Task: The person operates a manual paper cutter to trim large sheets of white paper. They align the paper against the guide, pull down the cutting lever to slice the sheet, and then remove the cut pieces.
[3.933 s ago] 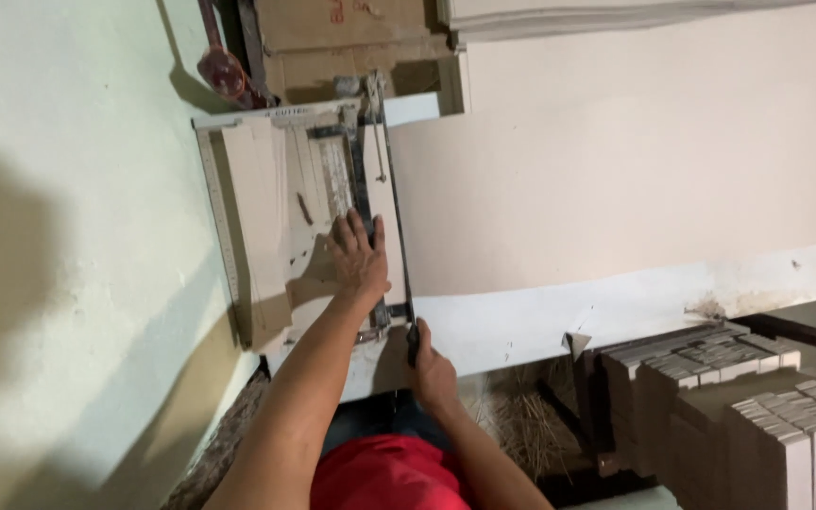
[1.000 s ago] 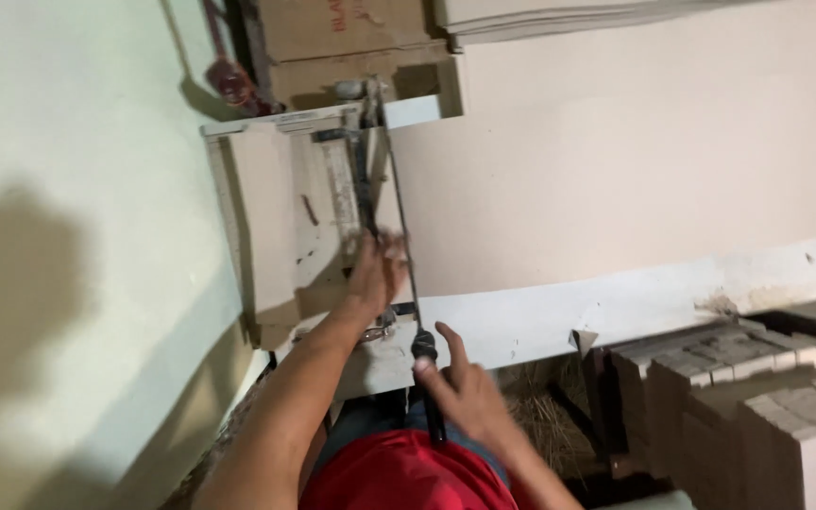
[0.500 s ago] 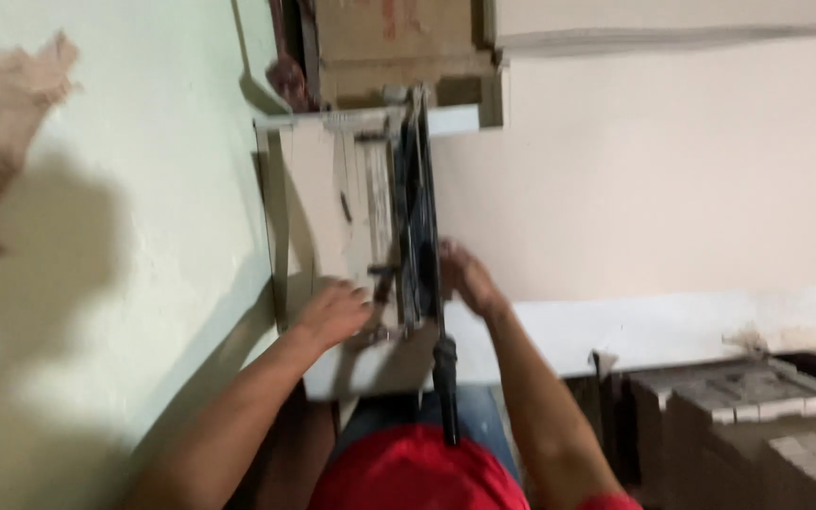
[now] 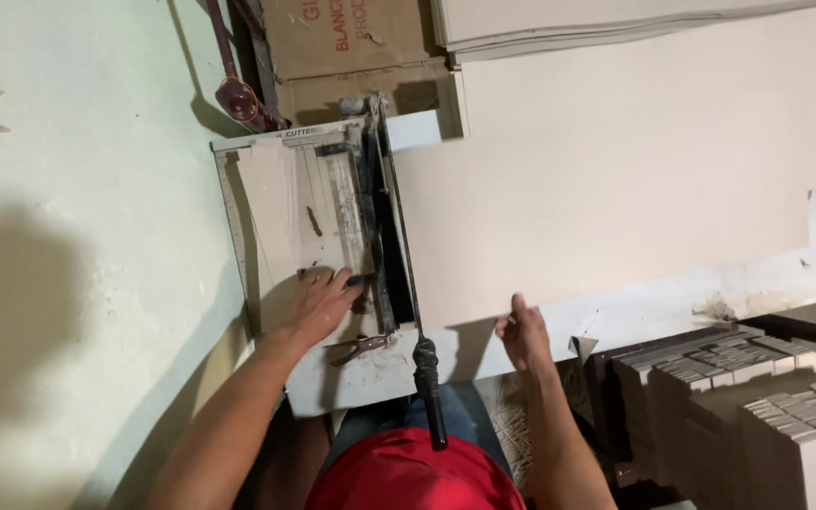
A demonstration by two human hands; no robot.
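Left hand: The left hand (image 4: 318,304) lies flat, fingers spread, on the bed of the paper cutter (image 4: 309,227), left of the middle of the frame. It holds nothing; it just presses down.
Right hand: The right hand (image 4: 524,335) is at the near edge of the big cardboard sheet (image 4: 606,179), a little below the middle of the frame. Its fingers are loosely curled at that edge. I cannot tell if it grips the sheet or only touches it.
Cardboard sheet: It is large and pale and fills the upper right of the frame. Its left edge lies beside the blade.
Cutter arm: The long dark blade arm (image 4: 399,236) lies down along the cutter. Its black handle (image 4: 430,392) points to the person, at the bottom middle. No hand is on it.
Nearby things: Small pliers (image 4: 356,348) lie on the cutter just beside the left hand. Stacks of cut cardboard pieces (image 4: 757,397) stand at the lower right.
How to do it well: I think the sheet should lie flat and straight against the cutter's side rule before it is cut. Keep the flat hand well away from the blade line. Hold the sheet steady so it does not slide.
What could go wrong: The sheet is big and may tip or turn, and the cut would be crooked.
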